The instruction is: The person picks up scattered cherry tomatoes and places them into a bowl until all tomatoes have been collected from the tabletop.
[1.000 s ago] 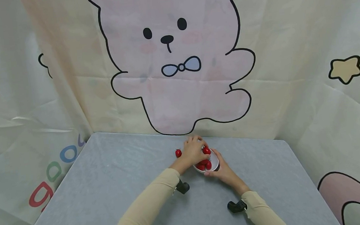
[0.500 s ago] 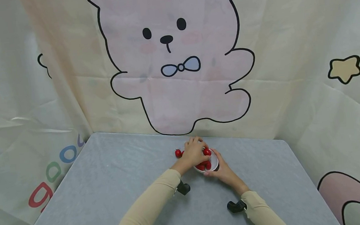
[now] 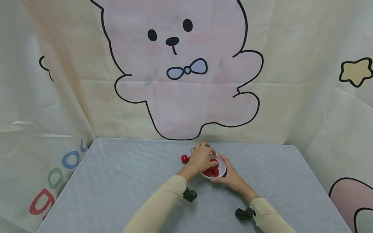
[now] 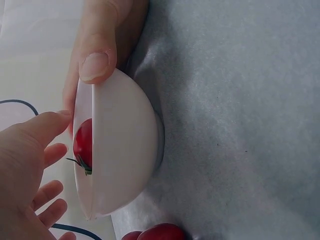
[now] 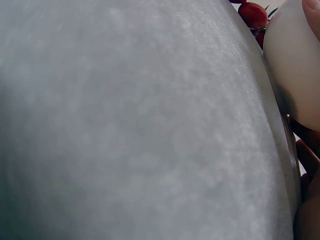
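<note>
A white bowl [image 3: 222, 168] with several red cherry tomatoes [image 3: 215, 172] in it stands near the back of the table. My right hand [image 3: 232, 179] grips its right side, thumb on the rim, as the left wrist view shows. Over the bowl's left side hovers my left hand [image 3: 199, 160], its fingers spread and slightly bent with nothing between them. One tomato [image 4: 84, 142] with a green stem shows above the rim beside the left fingers. Left of the bowl, a loose tomato [image 3: 184, 158] lies on the table, and another is partly hidden behind my left wrist.
The grey table [image 3: 129, 180] runs up to a fabric backdrop [image 3: 179, 106] with a printed bear. Black devices are strapped under both forearms, one at the left wrist [image 3: 190, 194] and one at the right wrist [image 3: 245, 213].
The tomato at my left fingertips has gone down into the bowl, and the fingers have let go of it. The right hand and the bowl stay in place.
</note>
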Tool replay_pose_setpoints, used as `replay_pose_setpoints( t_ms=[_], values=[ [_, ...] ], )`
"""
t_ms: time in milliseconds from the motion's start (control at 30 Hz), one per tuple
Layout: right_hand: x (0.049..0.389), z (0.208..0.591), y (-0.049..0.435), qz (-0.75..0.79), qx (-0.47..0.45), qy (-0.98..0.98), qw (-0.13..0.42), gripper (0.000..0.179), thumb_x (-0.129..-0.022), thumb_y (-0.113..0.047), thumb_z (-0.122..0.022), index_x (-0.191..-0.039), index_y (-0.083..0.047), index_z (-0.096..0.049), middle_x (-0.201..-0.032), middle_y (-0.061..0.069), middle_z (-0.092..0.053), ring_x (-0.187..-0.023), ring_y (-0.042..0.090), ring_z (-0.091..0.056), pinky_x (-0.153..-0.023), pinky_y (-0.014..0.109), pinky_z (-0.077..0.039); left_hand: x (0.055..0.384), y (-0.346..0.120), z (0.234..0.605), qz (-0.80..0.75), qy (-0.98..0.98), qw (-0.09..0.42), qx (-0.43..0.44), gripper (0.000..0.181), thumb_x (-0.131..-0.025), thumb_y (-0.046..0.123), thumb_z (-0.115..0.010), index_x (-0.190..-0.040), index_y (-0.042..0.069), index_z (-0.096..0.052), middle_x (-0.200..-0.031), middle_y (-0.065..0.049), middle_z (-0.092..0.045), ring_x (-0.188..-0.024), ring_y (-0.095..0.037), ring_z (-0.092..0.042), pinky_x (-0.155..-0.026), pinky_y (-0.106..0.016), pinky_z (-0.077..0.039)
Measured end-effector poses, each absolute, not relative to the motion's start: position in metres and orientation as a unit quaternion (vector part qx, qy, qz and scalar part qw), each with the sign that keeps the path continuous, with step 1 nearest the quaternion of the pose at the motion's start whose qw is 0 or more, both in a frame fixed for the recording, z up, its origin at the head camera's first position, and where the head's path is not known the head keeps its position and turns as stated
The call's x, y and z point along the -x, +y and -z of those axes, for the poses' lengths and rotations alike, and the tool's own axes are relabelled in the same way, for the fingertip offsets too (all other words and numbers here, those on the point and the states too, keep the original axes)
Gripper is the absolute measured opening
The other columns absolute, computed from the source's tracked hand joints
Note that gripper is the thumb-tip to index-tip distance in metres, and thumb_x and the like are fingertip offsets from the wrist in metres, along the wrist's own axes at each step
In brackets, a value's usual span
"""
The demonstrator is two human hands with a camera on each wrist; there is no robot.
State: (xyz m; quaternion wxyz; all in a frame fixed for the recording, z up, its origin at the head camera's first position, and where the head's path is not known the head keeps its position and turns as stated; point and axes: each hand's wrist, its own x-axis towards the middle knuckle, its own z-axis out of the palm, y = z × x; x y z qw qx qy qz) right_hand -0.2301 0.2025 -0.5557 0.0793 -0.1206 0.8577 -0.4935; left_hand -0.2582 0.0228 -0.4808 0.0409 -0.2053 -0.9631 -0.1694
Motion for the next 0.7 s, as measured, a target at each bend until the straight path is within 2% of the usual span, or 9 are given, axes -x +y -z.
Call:
replay_pose_setpoints(
  t_ms=[267,500,700],
  values=[
    [0.230,0.555,0.201,0.497,0.124,0.855,0.079,0.107,-0.076,-0.031,-0.086,-0.157,-0.024,-0.015,-0.160,0.012,-0.028,-0.140,0.032,-0.041,-0.110,0.049,-0.038,0.260,0.021,0.481,0.172,-0.963,0.040,0.203,0.033,-0.088,0.047,-0.071,-0.113,0.026,-0.070,-0.137,-0.005,-0.053,-0.126,-0.026,-0.045,-0.101,-0.049,-0.042],
    [0.229,0.555,0.202,0.491,0.119,0.859,0.082,0.108,-0.075,-0.037,-0.085,-0.156,-0.028,-0.015,-0.161,0.010,-0.027,-0.144,0.034,-0.035,-0.114,0.057,-0.034,0.260,0.018,0.481,0.179,-0.962,0.038,0.203,0.033,-0.088,0.047,-0.071,-0.113,0.026,-0.070,-0.138,-0.006,-0.052,-0.127,-0.027,-0.045,-0.102,-0.050,-0.041],
    [0.229,0.557,0.202,0.494,0.119,0.858,0.079,0.107,-0.075,-0.035,-0.086,-0.156,-0.027,-0.016,-0.160,0.009,-0.029,-0.145,0.033,-0.033,-0.114,0.058,-0.032,0.257,0.009,0.478,0.207,-0.956,0.039,0.202,0.033,-0.088,0.044,-0.072,-0.113,0.024,-0.070,-0.139,-0.005,-0.052,-0.129,-0.028,-0.044,-0.103,-0.049,-0.038]
  ],
)
